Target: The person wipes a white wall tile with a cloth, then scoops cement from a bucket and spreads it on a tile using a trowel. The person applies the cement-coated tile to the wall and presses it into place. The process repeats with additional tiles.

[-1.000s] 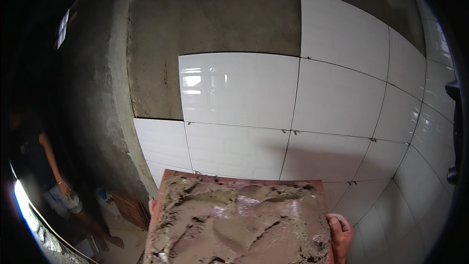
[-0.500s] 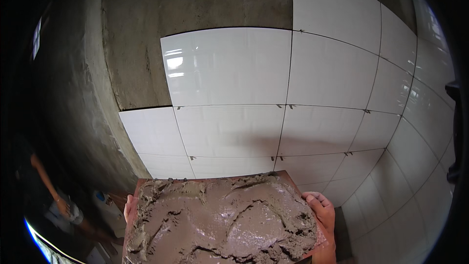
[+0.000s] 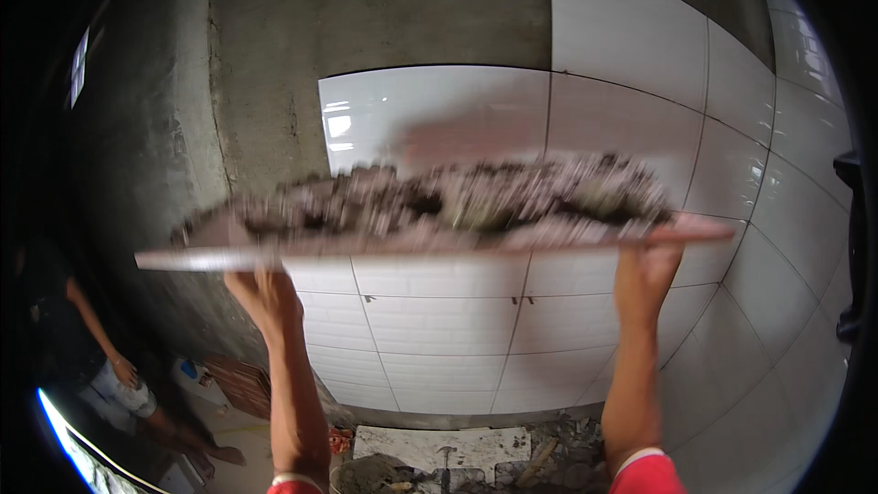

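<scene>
A large tile, blurred by motion, is raised in front of the wall, seen nearly edge-on. Thick grey-brown mortar lies in a rough layer over its upper side. My left hand grips the tile from below near its left end; the fingertips are hidden. Toward the other end, my right hand holds it, partly smeared by motion. Both forearms reach up from the lower edge. Beyond the tile are white glossy wall tiles, with a dark shadow on the upper one.
Bare cement wall borders the tiled area above and at left. Tiled side wall stands at right. Below lie rubble and a whitish slab. Reddish tiles lean low at left, near another person.
My hands have lifted the mortar-covered tile upward and away from me, toward the wall. It has tipped from face-up to nearly edge-on. My forearms and the rubble below now show.
</scene>
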Demonstrator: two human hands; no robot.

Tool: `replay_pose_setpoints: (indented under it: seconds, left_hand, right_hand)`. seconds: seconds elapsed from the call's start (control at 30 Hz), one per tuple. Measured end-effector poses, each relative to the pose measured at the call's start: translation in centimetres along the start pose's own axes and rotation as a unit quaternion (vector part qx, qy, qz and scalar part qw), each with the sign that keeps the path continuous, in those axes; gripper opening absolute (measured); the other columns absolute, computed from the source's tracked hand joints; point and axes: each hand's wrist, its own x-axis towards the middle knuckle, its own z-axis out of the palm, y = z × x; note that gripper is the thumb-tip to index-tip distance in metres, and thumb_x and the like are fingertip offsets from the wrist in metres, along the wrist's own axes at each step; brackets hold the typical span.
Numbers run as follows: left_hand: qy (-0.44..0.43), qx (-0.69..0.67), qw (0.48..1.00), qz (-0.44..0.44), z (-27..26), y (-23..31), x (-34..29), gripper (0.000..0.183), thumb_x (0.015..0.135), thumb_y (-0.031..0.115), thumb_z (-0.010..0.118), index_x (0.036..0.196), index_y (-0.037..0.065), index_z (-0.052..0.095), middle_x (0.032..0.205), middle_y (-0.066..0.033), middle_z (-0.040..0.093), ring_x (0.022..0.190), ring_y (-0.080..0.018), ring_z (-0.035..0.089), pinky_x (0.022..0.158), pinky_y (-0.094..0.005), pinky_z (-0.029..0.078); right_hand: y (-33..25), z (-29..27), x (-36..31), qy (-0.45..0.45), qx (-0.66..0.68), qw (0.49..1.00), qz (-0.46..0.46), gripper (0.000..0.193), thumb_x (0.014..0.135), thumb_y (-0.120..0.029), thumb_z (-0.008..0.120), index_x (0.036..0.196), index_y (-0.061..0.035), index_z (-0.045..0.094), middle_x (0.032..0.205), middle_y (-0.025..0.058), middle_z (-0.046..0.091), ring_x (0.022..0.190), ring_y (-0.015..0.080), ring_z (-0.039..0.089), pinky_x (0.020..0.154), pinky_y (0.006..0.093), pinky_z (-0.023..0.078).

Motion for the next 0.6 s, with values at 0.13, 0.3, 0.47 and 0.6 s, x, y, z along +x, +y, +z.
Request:
replay_pose_setpoints:
  seconds: [0.13,0.3,0.47,0.6]
  left_hand:
    - [0.018,0.100,0.978,0.183,4.4,3.5,10.1,0.049,0.095,0.050,0.069,0.107,0.003,0.075,0.088,-0.0145,0.076,0.067,-0.0165,0.064,0.063,-0.0358,0.050]
    - [0.034,0.192,0.964,0.178,8.2,5.7,20.2,0.055,0.090,0.056,0.073,0.101,0.003,0.077,0.088,-0.0149,0.076,0.079,-0.0242,0.073,0.075,-0.0392,0.056]
    - [0.000,0.172,0.973,0.157,11.6,4.1,24.0,0.067,0.084,0.063,0.075,0.105,-0.001,0.075,0.095,-0.0158,0.076,0.093,-0.0275,0.073,0.084,-0.0396,0.056]
    - [0.002,0.189,0.970,0.152,14.1,2.1,25.7,0.074,0.080,0.068,0.076,0.107,-0.001,0.075,0.096,-0.0159,0.076,0.093,-0.0285,0.073,0.085,-0.0395,0.056]
  right_hand:
    - [0.4,3.4,8.9,0.036,0.034,0.999,-0.021,0.030,0.103,-0.026,0.063,0.101,0.0034,0.060,0.090,0.0110,0.073,0.071,0.0197,0.072,0.072,0.0300,0.056]
    - [0.3,7.3,18.9,0.045,-0.022,0.997,-0.067,0.040,0.101,-0.039,0.063,0.101,0.0014,0.060,0.085,0.0102,0.071,0.075,0.0197,0.073,0.077,0.0328,0.060]
    - [0.8,8.1,25.1,0.023,-0.098,0.990,-0.098,0.055,0.095,-0.055,0.066,0.098,0.0000,0.061,0.068,0.0046,0.061,0.071,0.0179,0.073,0.074,0.0302,0.061]
    - [2.9,9.2,28.2,0.010,-0.110,0.992,-0.064,0.053,0.094,-0.054,0.068,0.092,-0.0019,0.062,0.066,0.0018,0.056,0.068,0.0158,0.072,0.065,0.0281,0.060]
